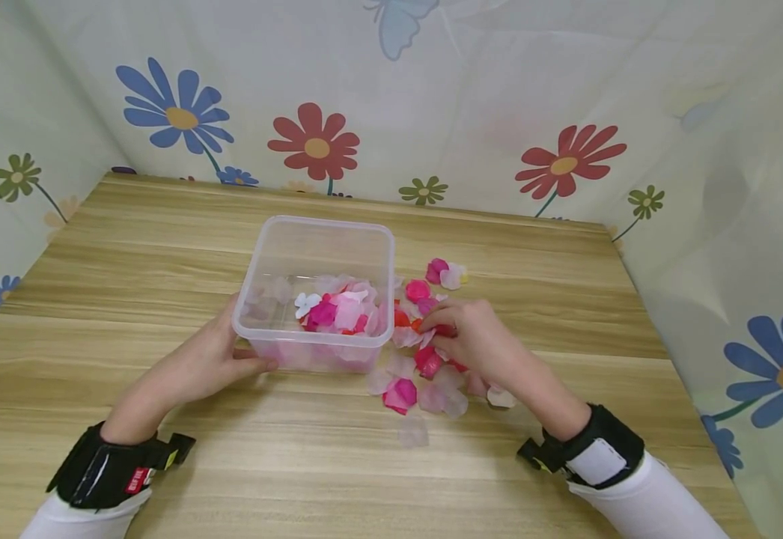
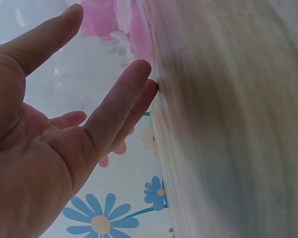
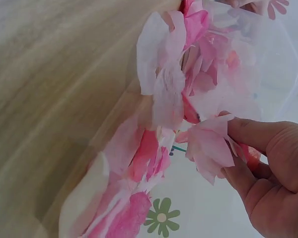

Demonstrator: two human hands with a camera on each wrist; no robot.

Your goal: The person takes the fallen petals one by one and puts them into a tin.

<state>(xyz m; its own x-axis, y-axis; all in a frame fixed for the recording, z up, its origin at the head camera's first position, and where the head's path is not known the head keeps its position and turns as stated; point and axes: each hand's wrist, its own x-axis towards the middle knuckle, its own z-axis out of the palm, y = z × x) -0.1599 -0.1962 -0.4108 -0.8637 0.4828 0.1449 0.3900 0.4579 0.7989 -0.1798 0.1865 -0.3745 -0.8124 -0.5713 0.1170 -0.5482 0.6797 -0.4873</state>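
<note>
A clear plastic box (image 1: 311, 335) with rounded corners holds a heap of pink, red and white artificial petals (image 1: 348, 308). At its near left corner is my left hand (image 1: 204, 365), thumb along the front wall and fingers by the left side. In the left wrist view, the left fingers (image 2: 120, 96) are extended beside the see-through wall. To the right of the box, my right hand (image 1: 477, 340) is over loose petals on the table. The right wrist view shows its thumb and fingers pinching pale pink petals (image 3: 208, 148), with some red showing behind them.
Scattered petals (image 1: 400, 394) lie on the wooden table (image 1: 284, 464) right of the box, from a pair farther back (image 1: 437, 270) to a pale one nearer (image 1: 413, 432). A flower-printed cloth (image 1: 445, 97) stands behind and at both sides.
</note>
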